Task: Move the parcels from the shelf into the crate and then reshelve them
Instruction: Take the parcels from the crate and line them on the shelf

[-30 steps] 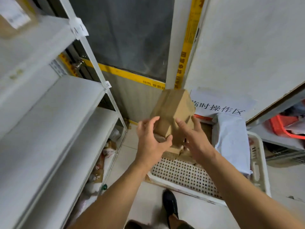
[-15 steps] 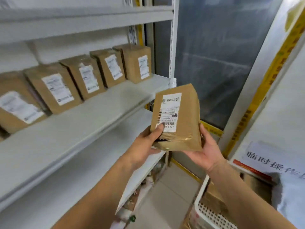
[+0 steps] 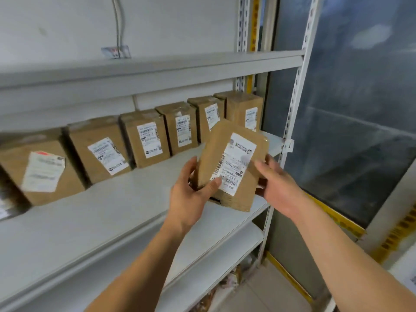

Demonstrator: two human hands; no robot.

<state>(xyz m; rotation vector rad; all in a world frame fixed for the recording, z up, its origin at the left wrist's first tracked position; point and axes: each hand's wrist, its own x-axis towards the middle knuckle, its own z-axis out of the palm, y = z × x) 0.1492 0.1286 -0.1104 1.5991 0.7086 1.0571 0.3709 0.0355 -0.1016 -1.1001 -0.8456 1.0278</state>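
Raised since a moment ago, the held parcel [image 3: 231, 167] now tilts right above the shelf [image 3: 108, 212] front edge. Left hand [image 3: 191, 194] grips its lower left side, thumb on the label; right hand [image 3: 276, 185] holds its right edge, fingers behind it. Beyond, six parcels [image 3: 146, 138] stand in a row along the shelf's back.

Six parcels [image 3: 144, 137] stand in a row along the back of the middle shelf [image 3: 94, 212], running from left to right toward the corner upright [image 3: 292, 122]. In front of the row's right end, above the shelf's front edge, a tilted parcel [image 3: 231, 167] sits between the left hand [image 3: 191, 194] and the right hand [image 3: 276, 185]. Another shelf [image 3: 157, 68] lies above, one below.
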